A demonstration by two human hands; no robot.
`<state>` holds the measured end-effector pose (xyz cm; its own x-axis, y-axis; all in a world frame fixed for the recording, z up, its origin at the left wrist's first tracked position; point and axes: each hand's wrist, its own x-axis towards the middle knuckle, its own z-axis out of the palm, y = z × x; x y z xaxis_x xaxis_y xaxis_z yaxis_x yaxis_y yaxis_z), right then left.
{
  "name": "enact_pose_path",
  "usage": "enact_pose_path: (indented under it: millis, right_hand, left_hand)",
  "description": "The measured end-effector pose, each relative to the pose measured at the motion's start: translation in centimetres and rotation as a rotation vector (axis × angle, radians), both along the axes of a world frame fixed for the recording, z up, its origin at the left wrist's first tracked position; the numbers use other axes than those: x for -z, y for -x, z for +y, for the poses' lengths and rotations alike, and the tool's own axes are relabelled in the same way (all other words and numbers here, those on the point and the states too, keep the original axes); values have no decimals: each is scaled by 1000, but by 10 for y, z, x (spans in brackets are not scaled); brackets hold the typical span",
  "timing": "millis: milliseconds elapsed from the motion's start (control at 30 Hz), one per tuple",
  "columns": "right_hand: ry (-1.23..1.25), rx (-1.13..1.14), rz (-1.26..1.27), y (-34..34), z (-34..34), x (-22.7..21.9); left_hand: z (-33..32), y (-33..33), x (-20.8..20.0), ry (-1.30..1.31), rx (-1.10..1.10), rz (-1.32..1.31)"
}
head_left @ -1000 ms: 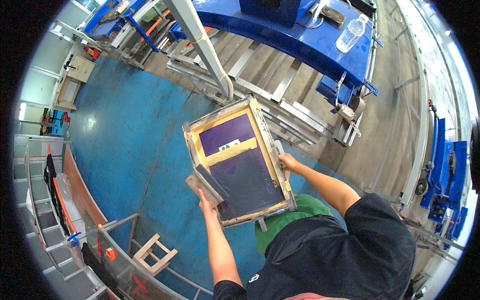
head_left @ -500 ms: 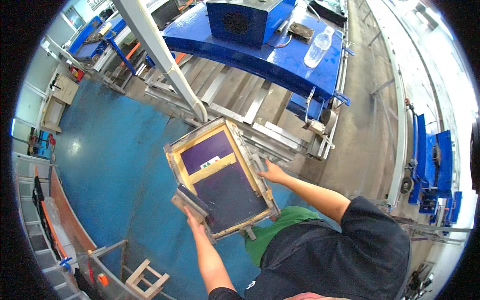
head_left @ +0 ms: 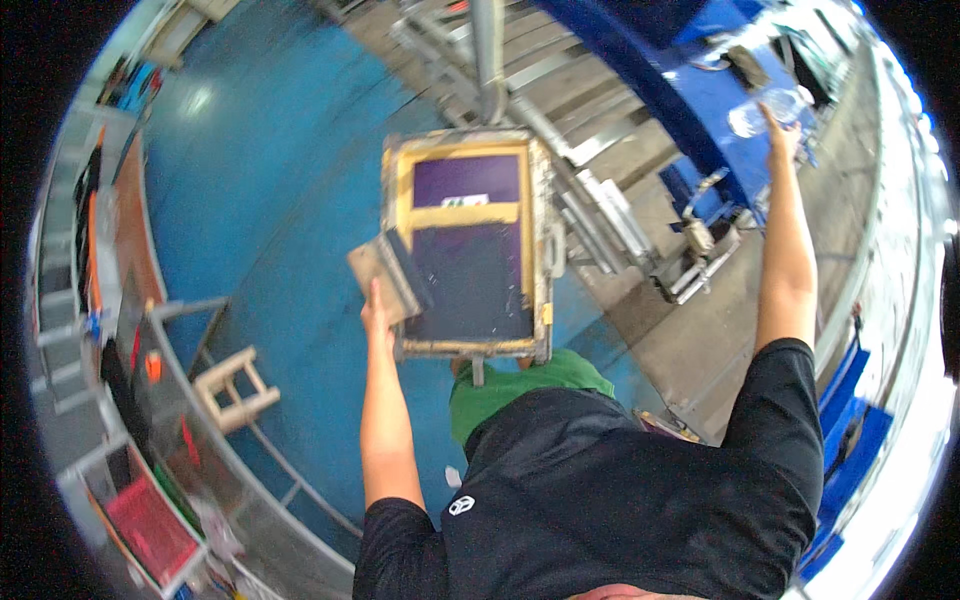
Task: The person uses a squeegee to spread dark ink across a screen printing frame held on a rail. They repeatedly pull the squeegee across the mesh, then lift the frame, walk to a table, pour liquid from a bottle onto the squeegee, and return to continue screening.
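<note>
A screen-printing frame point(head_left: 541, 215) lies in front of me, with yellowed tape around a purple and dark mesh. On the mesh a small white patch with coloured marks shows near the far end. My left hand point(head_left: 377, 318) grips the wooden handle of a squeegee point(head_left: 378, 272), whose dark blade side rests over the frame's left edge. Out to the far right, my right hand point(head_left: 783, 138) has its fingers around a clear plastic bottle point(head_left: 752, 118) on a blue platform point(head_left: 705, 100). The bottle partly hides behind the fingers.
A grey post point(head_left: 488, 60) rises just beyond the frame. Metal rails point(head_left: 610, 215) run beside it on the right. A wooden stool point(head_left: 238, 390) stands on the blue floor at left, near a grey bench with a red-meshed frame point(head_left: 150, 525).
My right hand has left the frame's right side and reached out to the bottle. The view has turned, so the frame looks straighter. The squeegee stays in my left hand.
</note>
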<state>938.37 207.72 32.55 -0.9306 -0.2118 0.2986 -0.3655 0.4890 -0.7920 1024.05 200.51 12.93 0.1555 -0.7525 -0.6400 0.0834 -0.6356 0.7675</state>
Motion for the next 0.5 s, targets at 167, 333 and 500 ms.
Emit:
enact_pose_path:
  millis: [167,333,500]
  right_hand:
    - [300,-279,7,-12,-3,1]
    - [265,-211,195,-78,23,-22]
    - [357,-433,260,-162,98,-76]
  left_hand:
    - [25,-19,-11,95,51,-88]
    - [29,-11,-26,325,350,-214]
    - [22,8,-27,524,648,-868]
